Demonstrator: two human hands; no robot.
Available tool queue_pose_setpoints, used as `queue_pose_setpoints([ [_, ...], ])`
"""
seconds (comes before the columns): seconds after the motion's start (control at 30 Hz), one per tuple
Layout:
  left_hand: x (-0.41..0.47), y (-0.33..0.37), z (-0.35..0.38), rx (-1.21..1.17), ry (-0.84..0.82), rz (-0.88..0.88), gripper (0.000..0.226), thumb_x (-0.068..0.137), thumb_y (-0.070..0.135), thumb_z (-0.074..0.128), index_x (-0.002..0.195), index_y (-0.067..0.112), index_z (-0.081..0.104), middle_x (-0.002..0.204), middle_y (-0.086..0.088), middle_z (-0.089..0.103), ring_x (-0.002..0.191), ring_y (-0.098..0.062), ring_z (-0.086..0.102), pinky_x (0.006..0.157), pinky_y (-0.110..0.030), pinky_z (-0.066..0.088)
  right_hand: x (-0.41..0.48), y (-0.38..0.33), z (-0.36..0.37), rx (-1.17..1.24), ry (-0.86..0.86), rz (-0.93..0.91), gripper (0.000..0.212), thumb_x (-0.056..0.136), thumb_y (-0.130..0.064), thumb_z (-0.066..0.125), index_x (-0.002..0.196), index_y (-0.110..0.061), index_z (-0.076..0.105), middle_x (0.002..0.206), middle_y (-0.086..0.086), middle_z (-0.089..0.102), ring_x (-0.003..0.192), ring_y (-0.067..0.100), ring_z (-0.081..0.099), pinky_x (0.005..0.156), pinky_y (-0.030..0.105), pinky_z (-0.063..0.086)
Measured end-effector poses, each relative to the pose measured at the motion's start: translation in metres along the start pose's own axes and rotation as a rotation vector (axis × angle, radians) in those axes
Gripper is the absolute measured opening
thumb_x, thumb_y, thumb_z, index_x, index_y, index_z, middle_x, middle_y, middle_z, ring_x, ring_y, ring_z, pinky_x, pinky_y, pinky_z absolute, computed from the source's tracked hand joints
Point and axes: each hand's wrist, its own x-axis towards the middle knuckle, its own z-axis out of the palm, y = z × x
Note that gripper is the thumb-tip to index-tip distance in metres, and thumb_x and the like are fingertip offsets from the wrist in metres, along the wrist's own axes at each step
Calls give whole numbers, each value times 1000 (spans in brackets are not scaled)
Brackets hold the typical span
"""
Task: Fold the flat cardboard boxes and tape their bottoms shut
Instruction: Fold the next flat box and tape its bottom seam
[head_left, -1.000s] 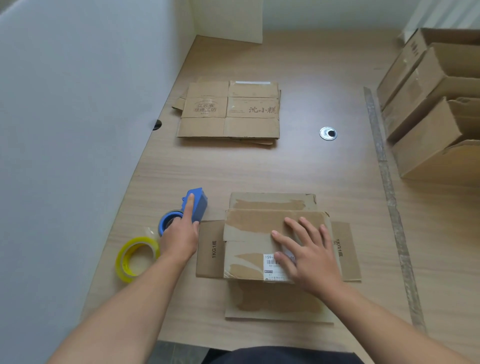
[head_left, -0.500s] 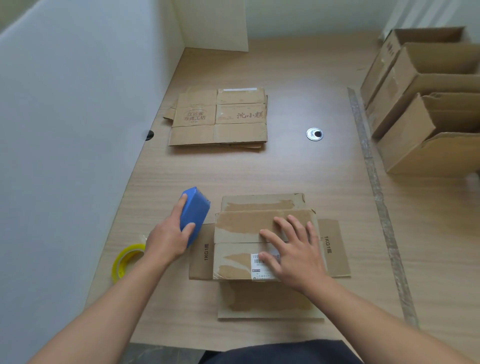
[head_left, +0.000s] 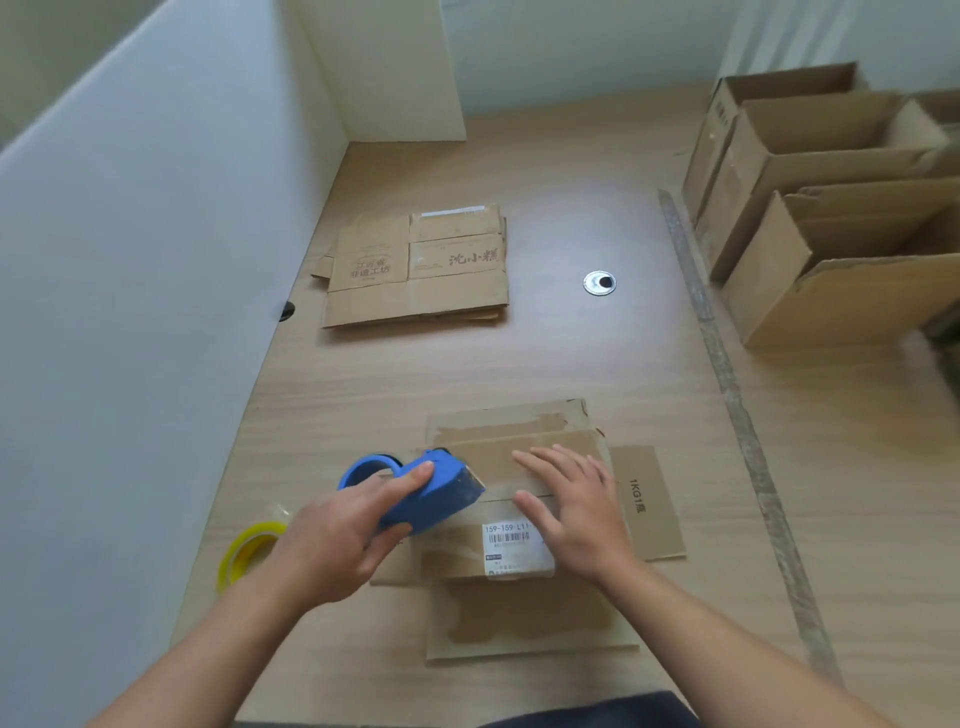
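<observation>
A cardboard box (head_left: 498, 452) stands upside down near the table's front edge, its bottom flaps folded in and its other flaps spread flat around it. My right hand (head_left: 576, 512) presses flat on the closed flaps, fingers straight, beside a white barcode label (head_left: 511, 545). My left hand (head_left: 337, 535) grips a blue tape dispenser (head_left: 428, 493), whose front end sits on the left part of the flaps at the seam. A pile of flat cardboard boxes (head_left: 418, 267) lies further back on the table.
A yellow tape roll (head_left: 247, 551) lies at the left by the white partition wall (head_left: 130, 312). Several folded open boxes (head_left: 831, 208) stand at the back right. A round cable hole (head_left: 599, 283) and a strip seam (head_left: 727, 395) mark the wooden table.
My left hand has picked up the blue tape dispenser from beside the box and carried it right onto the flaps. My right hand has stayed pressed on the box.
</observation>
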Motion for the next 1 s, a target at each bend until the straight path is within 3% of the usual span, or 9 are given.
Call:
queue_pose_setpoints([
  [0.1, 5, 7, 2, 79, -45, 140, 49, 99, 51, 35, 146, 39, 34, 94, 9, 65, 65, -14, 58, 44, -23, 42, 0, 1, -7, 155, -15, -16, 43, 91, -64, 40, 133, -65, 30, 140, -37, 35, 141, -6, 21, 116, 22, -4],
  [0.2, 12, 13, 10, 133, -39, 242, 46, 99, 45, 37, 144, 36, 38, 78, 6, 55, 56, -19, 51, 43, -23, 38, -2, 4, -11, 212, -44, -45, 44, 91, -58, 48, 133, -64, 34, 143, -33, 40, 145, -4, 21, 118, 25, -6],
  [0.43, 26, 21, 21, 170, -56, 347, 42, 106, 40, 19, 144, 40, 36, 75, 4, 53, 53, -20, 48, 46, -25, 37, -5, 6, -13, 273, -57, -71, 35, 94, -48, 60, 123, -64, 49, 142, -32, 40, 147, -2, 19, 120, 32, -8],
  [0.57, 32, 24, 21, 160, -80, 376, 41, 106, 39, 23, 145, 40, 37, 75, 4, 51, 53, -20, 45, 48, -24, 36, -4, 8, -12, 276, -40, -76, 24, 95, -43, 61, 117, -52, 65, 140, -32, 41, 146, -2, 20, 120, 31, -9],
  [0.73, 36, 31, 20, 110, -125, 375, 42, 106, 40, 21, 144, 37, 38, 76, 5, 53, 55, -18, 48, 47, -23, 38, -4, 8, -11, 328, 15, -31, 13, 97, -30, 61, 100, -31, 74, 132, -22, 54, 142, 1, 30, 122, 38, 1],
  [0.8, 38, 33, 18, 63, -150, 362, 43, 105, 45, 25, 146, 36, 35, 79, 5, 57, 60, -16, 52, 52, -22, 41, -4, 8, -12, 357, 15, -9, 12, 97, -25, 61, 97, -26, 73, 130, -19, 56, 141, 2, 32, 122, 38, 5],
  [0.9, 41, 38, 10, -52, -201, 273, 58, 94, 45, 46, 149, 42, 29, 102, 6, 69, 82, -15, 65, 68, -26, 52, -1, 8, -18, 507, 24, 75, 14, 96, -17, 62, 88, -22, 73, 127, -16, 57, 141, 2, 32, 122, 37, 13],
  [1.0, 48, 46, 0, -109, -262, 145, 66, 87, 50, 45, 149, 55, 21, 115, 10, 67, 85, -11, 60, 74, -23, 47, -2, 7, -24, 700, 16, 149, 24, 95, -11, 63, 78, -27, 69, 127, -16, 56, 142, -3, 29, 117, 29, 24],
])
